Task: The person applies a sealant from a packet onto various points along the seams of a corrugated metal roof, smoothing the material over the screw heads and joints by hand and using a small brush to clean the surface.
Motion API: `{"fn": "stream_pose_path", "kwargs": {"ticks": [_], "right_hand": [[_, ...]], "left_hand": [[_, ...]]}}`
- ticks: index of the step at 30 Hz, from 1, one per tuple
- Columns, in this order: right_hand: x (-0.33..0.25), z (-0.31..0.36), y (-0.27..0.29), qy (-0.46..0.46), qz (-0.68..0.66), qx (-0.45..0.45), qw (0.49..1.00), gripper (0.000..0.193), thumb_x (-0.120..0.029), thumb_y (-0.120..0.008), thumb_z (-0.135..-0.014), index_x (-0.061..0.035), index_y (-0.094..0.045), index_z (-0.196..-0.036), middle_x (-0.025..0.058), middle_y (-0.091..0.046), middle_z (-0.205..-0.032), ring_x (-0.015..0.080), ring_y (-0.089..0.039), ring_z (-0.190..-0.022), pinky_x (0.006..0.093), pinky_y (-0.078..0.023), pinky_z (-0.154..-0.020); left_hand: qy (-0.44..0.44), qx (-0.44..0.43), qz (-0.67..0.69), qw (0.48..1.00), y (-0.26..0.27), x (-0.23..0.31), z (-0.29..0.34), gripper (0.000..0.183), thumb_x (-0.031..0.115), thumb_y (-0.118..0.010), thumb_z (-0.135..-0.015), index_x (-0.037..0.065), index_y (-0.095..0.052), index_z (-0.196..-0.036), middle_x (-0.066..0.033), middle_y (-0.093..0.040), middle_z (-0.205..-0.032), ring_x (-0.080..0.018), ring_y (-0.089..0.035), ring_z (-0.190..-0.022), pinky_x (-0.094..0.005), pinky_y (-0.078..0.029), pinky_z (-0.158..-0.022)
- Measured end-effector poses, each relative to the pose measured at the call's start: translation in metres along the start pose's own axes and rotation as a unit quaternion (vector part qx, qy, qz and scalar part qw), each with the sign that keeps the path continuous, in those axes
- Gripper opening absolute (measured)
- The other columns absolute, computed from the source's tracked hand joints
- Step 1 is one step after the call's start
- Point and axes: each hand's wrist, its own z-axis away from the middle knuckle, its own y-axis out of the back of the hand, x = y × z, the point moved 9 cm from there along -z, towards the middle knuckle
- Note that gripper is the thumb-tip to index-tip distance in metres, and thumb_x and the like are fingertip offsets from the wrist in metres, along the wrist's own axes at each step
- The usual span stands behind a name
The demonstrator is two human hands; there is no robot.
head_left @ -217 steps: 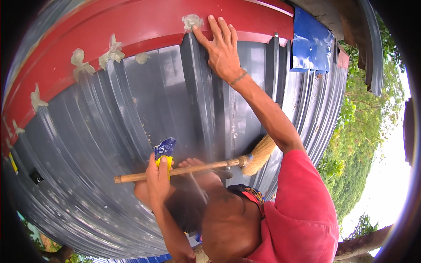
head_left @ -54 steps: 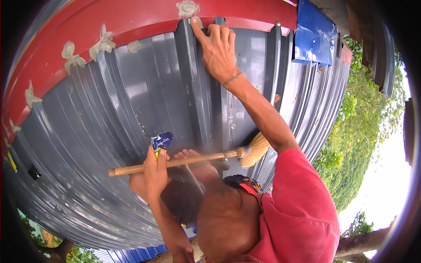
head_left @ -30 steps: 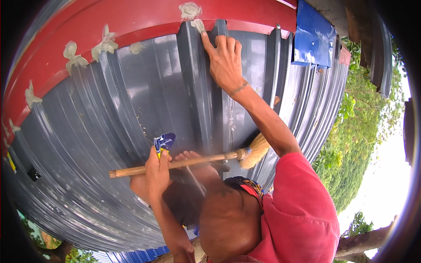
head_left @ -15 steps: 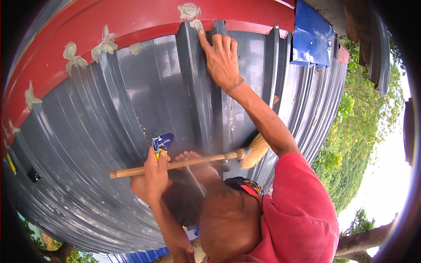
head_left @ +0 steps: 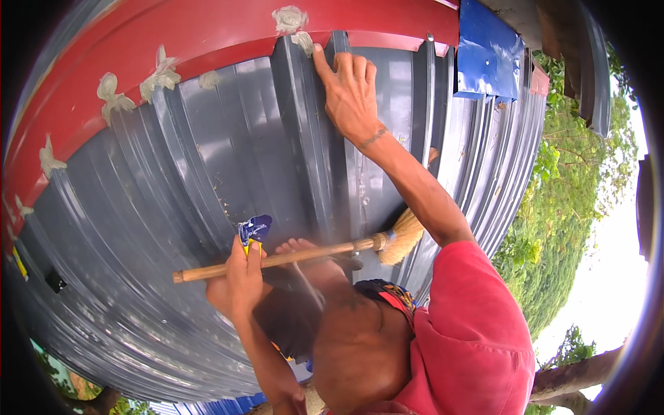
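My right hand (head_left: 351, 90) reaches to the far edge of the grey ribbed metal roofing sheet (head_left: 235, 131). Its index finger is stretched out, the tip at a pale grey sealant patch (head_left: 302, 43) where a roof rib meets the red flashing (head_left: 214, 34). The other fingers are curled, and nothing shows in them. Lower left, my left hand (head_left: 245, 277) is closed on a small blue-and-yellow piece (head_left: 256, 227) smeared with whitish paste; its exact kind is unclear. A soft broom (head_left: 311, 256) with a bamboo handle lies across my legs, just beside the left hand.
More sealant patches (head_left: 160, 75) dot the flashing's lower edge to the left. A blue metal sheet (head_left: 488, 52) overlaps the roof at the upper right. My bare foot (head_left: 297, 247) rests on the roofing. Trees (head_left: 553, 228) stand beyond the right edge, and a thick branch (head_left: 577, 377) crosses lower right.
The view has shifted slightly, with the roof sitting a little higher and further left. My right fingertip has moved slightly right of the sealant patch. My left hand keeps its hold.
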Motion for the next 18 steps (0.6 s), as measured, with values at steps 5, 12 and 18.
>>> {"fn": "stream_pose_path", "kwargs": {"ticks": [5,12,18], "right_hand": [[-0.003,-0.003,-0.020,0.017,0.037,-0.012,0.999,0.063,-0.004,-0.059,-0.087,-0.0113,-0.055,-0.149,0.0102,-0.052,-0.108,0.0299,-0.049,-0.102,0.0443,-0.039,-0.099],[-0.006,0.002,-0.020,-0.002,0.006,-0.013,1.000,0.064,-0.003,-0.058,-0.085,-0.0108,-0.055,-0.149,0.0107,-0.051,-0.108,0.0304,-0.048,-0.102,0.0447,-0.039,-0.099],[-0.005,0.007,-0.024,-0.033,-0.003,-0.005,0.999,0.064,-0.001,-0.058,-0.083,-0.0099,-0.057,-0.146,0.0111,-0.050,-0.109,0.0320,-0.047,-0.102,0.0444,-0.038,-0.097]], "left_hand": [[-0.003,-0.008,-0.008,1.000,-0.004,0.009,0.000,0.024,0.021,-0.048,-0.109,0.000,-0.058,-0.116,-0.0019,-0.058,-0.082,-0.0100,-0.054,-0.073,-0.0297,-0.047,-0.067],[0.001,0.007,-0.016,1.000,0.001,0.006,0.002,0.025,0.021,-0.048,-0.109,0.000,-0.058,-0.118,-0.0021,-0.058,-0.081,-0.0102,-0.054,-0.072,-0.0296,-0.047,-0.066],[-0.007,-0.004,-0.039,0.999,-0.004,0.008,0.002,0.024,0.020,-0.048,-0.109,0.000,-0.058,-0.116,-0.0031,-0.060,-0.081,-0.0107,-0.055,-0.072,-0.0300,-0.047,-0.066]]}}
